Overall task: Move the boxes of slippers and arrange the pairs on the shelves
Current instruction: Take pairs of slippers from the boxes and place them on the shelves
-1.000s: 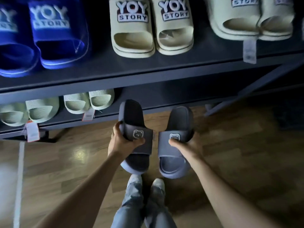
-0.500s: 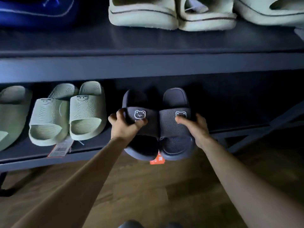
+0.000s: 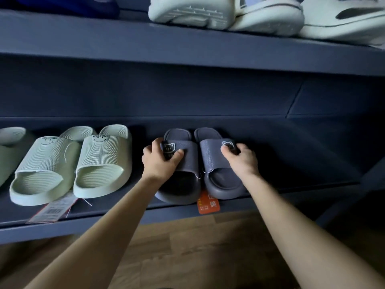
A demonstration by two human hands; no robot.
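While the left hand [image 3: 161,161] curls over the strap of the left grey slipper [image 3: 179,184], thumb lying across the strap and fingers wrapped round its outer edge beside the bear badge, the right hand [image 3: 239,158] grips the strap of the right grey slipper [image 3: 220,184] in much the same way, its fingers covering part of that badge. The two slippers lie side by side and touching, toes toward the person, soles flat on the lower shelf [image 3: 291,197], with their toes at its front edge. An orange tag [image 3: 208,203] hangs between the toes over the shelf lip. Just to the left on the same shelf sits a pale green pair [image 3: 68,163], with a barcode tag [image 3: 52,210] lying in front of it. Overhead, the upper shelf [image 3: 187,49] carries cream slippers [image 3: 191,11]. Under the lower shelf's edge shows a wooden floor [image 3: 187,247].
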